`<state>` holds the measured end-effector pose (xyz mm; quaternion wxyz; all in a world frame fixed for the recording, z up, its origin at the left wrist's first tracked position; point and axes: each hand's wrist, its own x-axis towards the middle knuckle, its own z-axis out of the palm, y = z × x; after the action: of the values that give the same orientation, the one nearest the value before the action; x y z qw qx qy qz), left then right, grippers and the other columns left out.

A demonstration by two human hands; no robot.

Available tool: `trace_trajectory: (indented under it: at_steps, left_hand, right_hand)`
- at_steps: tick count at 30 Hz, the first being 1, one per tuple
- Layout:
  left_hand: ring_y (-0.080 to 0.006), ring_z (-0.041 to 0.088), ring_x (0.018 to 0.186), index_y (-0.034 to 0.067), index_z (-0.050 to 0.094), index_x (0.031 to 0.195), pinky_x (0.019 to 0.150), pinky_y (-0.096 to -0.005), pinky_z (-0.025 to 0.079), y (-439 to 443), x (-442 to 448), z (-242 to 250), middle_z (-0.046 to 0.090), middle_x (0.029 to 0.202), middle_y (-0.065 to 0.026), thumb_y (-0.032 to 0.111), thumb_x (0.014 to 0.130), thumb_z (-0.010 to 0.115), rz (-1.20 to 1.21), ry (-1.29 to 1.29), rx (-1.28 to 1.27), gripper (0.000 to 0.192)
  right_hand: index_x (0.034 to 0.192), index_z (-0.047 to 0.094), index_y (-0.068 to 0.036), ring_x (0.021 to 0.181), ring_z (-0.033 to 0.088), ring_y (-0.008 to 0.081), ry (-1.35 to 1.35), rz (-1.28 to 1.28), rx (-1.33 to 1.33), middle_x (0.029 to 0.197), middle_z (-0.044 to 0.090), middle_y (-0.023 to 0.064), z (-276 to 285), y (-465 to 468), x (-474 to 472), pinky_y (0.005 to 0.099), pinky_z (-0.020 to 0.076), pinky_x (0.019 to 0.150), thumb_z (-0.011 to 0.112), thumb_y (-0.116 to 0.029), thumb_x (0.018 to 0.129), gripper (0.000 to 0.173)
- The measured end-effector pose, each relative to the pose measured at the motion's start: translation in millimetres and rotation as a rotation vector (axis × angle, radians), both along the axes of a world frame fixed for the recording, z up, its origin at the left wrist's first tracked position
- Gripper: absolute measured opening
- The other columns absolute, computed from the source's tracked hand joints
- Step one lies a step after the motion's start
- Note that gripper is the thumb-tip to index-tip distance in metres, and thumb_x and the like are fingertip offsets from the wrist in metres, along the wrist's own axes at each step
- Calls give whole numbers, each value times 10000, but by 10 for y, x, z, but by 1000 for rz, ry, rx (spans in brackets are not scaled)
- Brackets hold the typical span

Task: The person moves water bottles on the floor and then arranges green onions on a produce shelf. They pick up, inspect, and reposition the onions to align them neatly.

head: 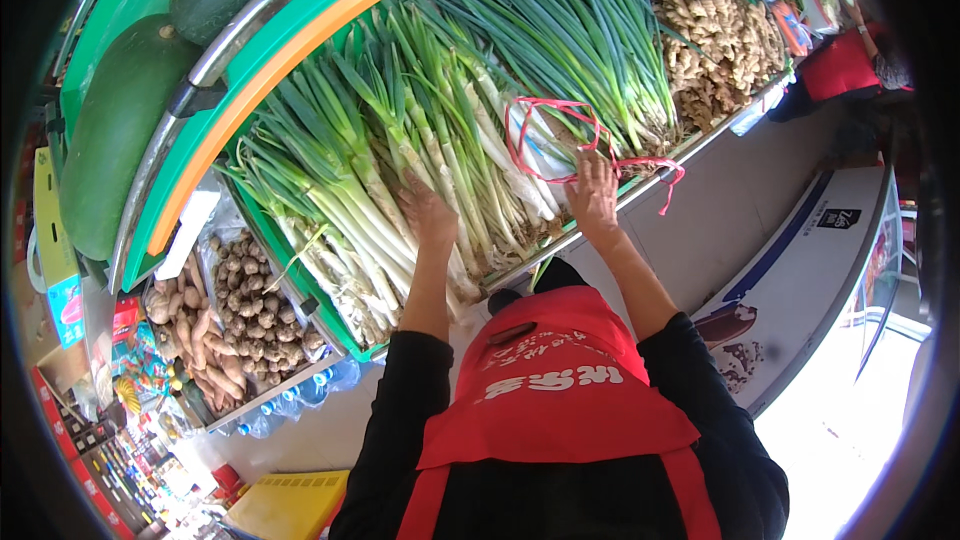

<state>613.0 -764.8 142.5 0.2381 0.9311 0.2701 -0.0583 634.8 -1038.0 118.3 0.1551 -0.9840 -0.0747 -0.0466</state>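
Note:
Large green onions (352, 180) with white stalks lie side by side in a green-lined display bin in front of me. My left hand (429, 211) reaches in among the stalks at the middle of the pile, and its fingers are partly hidden there. At the bin's front edge, near the root ends, my right hand (595, 191) has its fingers closed on a red plastic string (559, 106). The string loops loosely over the onions, and a tail hangs past the metal edge. Thinner, darker scallions (559, 30) lie beyond the string.
Ginger (716, 41) fills the bin's right end. Taro (255, 307) and sweet potatoes (199, 345) lie lower left. Winter melons (124, 142) rest on a shelf behind a metal rail. A freezer cabinet (817, 240) stands at right, with another person (840, 67) beyond.

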Motion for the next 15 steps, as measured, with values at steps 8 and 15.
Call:
trace_trajectory:
  at_steps: [8, 15]
  left_hand:
    - [-411, 482, 1269, 14, 95, 1530, 1065, -403, 382, 586, 169, -315, 417, 1412, -325, 36, 785, 559, 150, -360, -281, 878]
    - [-275, 630, 842, -34, 473, 1292, 744, -379, 509, 1299, -271, -313, 633, 1042, -195, 9, 794, 560, 331, -679, -481, 508]
  right_hand:
    - [1549, 103, -161, 1421, 188, 446, 418, 118, 214, 1545, 117, 281, -69, 1126, -63, 593, 232, 1100, 755, -362, 780, 1028]
    - [1560, 96, -236, 1298, 360, 399, 338, 13, 62, 1481, 264, 218, -224, 1198, 46, 542, 328, 1029, 669, -127, 693, 1045]
